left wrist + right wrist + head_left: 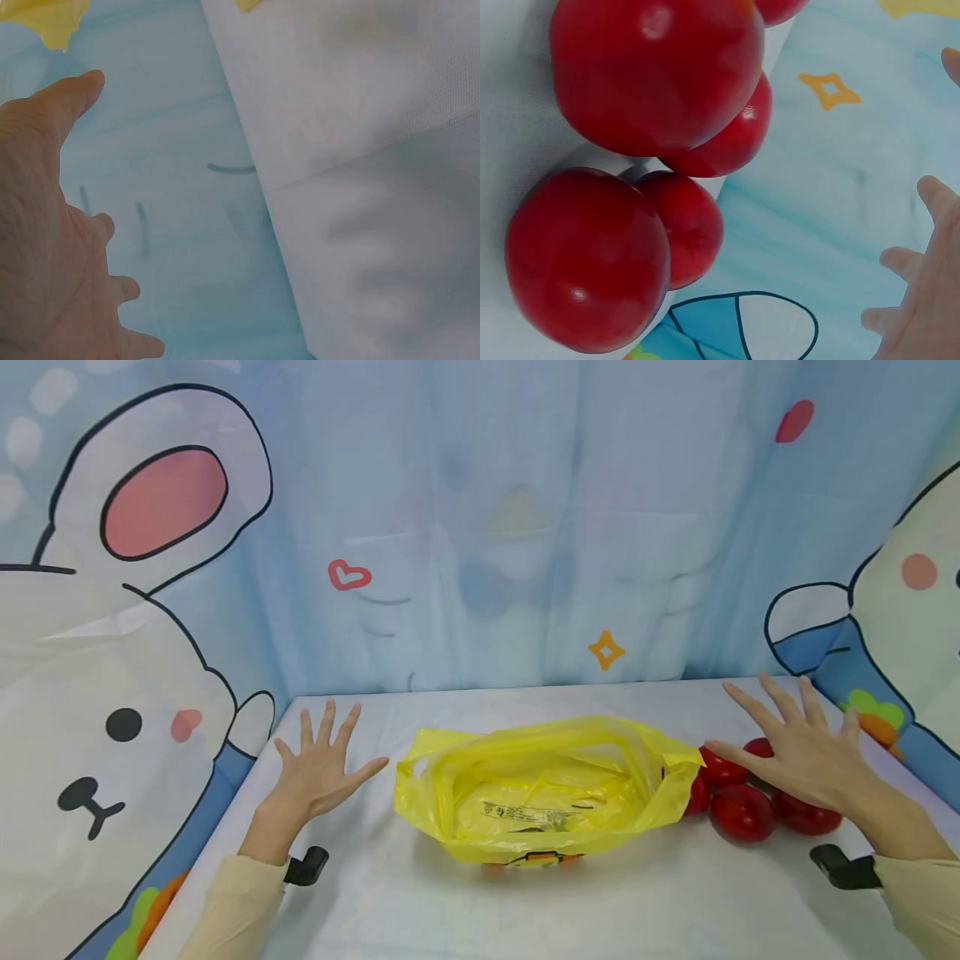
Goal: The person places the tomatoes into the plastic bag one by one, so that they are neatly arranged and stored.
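Observation:
A yellow plastic bag [540, 793] lies on the white table with its mouth spread wide; printed text shows inside. Left of it, the left hand [318, 772] is held with fingers spread, touching nothing. On the other side, the right hand [806, 752], fingers also spread, is over or just behind several shiny red round fruits [742, 812] beside the bag. The right wrist view shows the red fruits [589, 259] close up, with the right hand [930, 292] apart from them. In the left wrist view the left hand [56, 232] holds nothing.
The white table [360, 893] ends at a light blue curtain [487, 527] with cartoon prints. Black wrist mounts [306, 866] sit by both cuffs. A bit of yellow bag [49, 19] shows at the top of the left wrist view.

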Action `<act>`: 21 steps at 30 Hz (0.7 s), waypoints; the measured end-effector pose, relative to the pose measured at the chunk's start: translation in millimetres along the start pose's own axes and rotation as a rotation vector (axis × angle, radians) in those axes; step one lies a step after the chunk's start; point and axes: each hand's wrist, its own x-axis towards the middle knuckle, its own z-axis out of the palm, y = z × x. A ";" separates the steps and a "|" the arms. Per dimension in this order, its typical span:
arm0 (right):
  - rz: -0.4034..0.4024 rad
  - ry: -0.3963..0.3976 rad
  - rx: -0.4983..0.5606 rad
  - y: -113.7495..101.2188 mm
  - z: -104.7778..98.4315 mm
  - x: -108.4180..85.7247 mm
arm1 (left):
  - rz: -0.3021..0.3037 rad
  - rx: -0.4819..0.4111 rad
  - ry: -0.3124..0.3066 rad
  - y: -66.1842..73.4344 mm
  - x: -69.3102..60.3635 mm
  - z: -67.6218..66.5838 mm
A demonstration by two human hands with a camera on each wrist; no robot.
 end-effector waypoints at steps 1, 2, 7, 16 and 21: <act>-0.001 0.000 -0.001 -0.7 -0.3 0.0 | -0.002 0.001 -0.001 -0.2 -0.1 0.3; -0.003 0.000 -0.003 -1.7 -0.6 0.0 | -0.003 0.004 -0.003 -0.5 0.0 0.6; -0.039 0.021 -0.006 -11.7 -3.8 -1.2 | -0.002 -0.008 0.010 -0.8 -0.8 2.4; -0.089 -0.075 0.175 -72.4 -25.1 -8.0 | 0.115 -0.291 0.083 43.8 -13.8 -13.2; -0.090 -0.143 0.291 -101.6 -24.9 -9.4 | 0.147 -0.322 0.011 82.2 -24.7 -12.1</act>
